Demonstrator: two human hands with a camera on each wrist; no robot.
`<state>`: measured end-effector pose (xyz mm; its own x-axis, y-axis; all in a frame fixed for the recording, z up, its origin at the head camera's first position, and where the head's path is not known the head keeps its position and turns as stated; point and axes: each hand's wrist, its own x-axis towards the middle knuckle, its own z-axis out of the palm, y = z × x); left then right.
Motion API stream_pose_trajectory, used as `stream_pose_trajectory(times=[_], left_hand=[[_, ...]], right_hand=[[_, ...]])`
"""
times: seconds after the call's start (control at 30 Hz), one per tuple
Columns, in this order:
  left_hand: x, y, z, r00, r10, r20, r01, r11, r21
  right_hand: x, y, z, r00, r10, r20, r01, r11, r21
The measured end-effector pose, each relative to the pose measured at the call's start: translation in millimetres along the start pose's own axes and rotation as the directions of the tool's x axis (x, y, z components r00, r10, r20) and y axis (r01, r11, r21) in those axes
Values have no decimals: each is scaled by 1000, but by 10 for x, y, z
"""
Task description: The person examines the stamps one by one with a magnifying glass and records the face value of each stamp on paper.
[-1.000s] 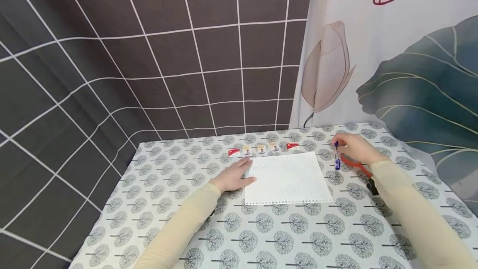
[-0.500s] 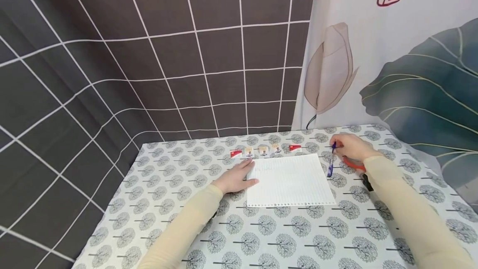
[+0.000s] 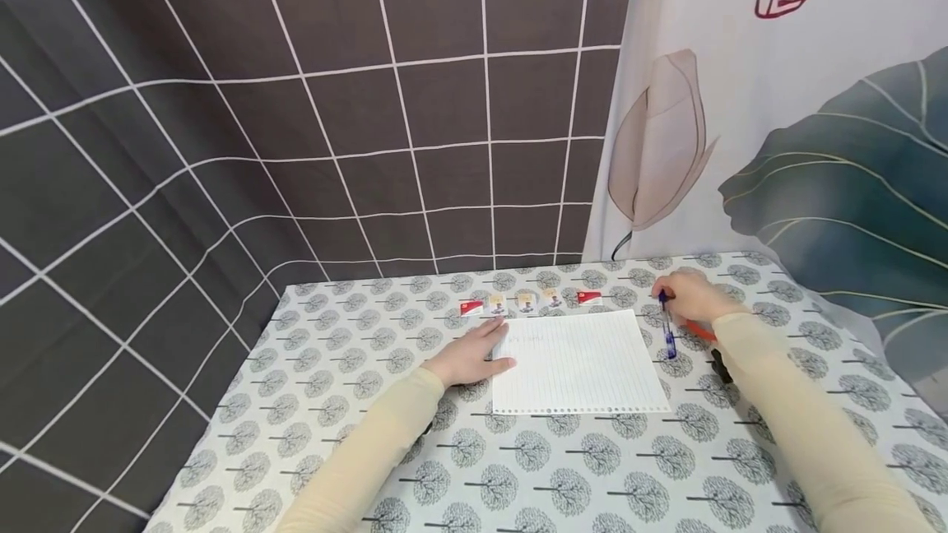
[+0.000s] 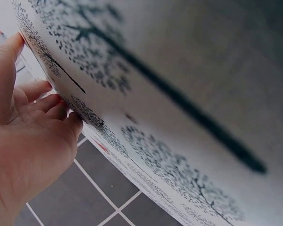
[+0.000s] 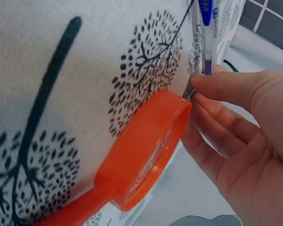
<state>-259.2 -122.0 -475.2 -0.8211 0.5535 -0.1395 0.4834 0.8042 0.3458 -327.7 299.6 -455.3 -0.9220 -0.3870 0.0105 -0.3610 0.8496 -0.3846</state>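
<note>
In the head view my left hand (image 3: pixel 471 356) rests with fingers spread on the left edge of a lined sheet of paper (image 3: pixel 581 364), which has punched holes along its near edge. Faint marks show near the sheet's upper left. My right hand (image 3: pixel 692 296) pinches the far end of a blue pen (image 3: pixel 668 329) between thumb and fingers, just right of the sheet. The pen's clear barrel (image 5: pixel 209 44) shows in the right wrist view. Close beside that hand lies an orange-rimmed magnifying glass (image 5: pixel 144 141), partly hidden by the hand and sleeve in the head view.
Behind the sheet is a row of small items: a red-and-white one (image 3: pixel 471 308) at the left, several picture pieces (image 3: pixel 527 303), and another red-and-white one (image 3: pixel 589 298) at the right. A tree-patterned cloth (image 3: pixel 355 401) covers the table; a dark checked curtain (image 3: pixel 415 105) hangs behind.
The pen's near end has swung left toward the sheet, then back right, and the pen reaches closer to me than before. My left hand stays on the sheet. The head view has shifted slightly.
</note>
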Motion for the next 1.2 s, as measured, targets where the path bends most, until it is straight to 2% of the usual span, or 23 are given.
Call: stream_pose_trajectory(times=[0.43,0.67,0.9,1.2], left_hand=[[-9,14,10,1000,12,-9,-12,1000,11],[-11,15,2,1000,12,-11,-12,1000,9],[4,11,22,1000,12,-13,-12,1000,8],[20,-22,29,1000,18,-12,-18,1000,19]], right_hand=[[-60,-23,55,1000,8,-11,-8,1000,-7],[-59,-26,28,999,-31,-19,31,1000,-4],[-117,-4,-70,1000,7,-20,-6,997,76],[-220,69,-267,998,26,-60,-21,997,75]])
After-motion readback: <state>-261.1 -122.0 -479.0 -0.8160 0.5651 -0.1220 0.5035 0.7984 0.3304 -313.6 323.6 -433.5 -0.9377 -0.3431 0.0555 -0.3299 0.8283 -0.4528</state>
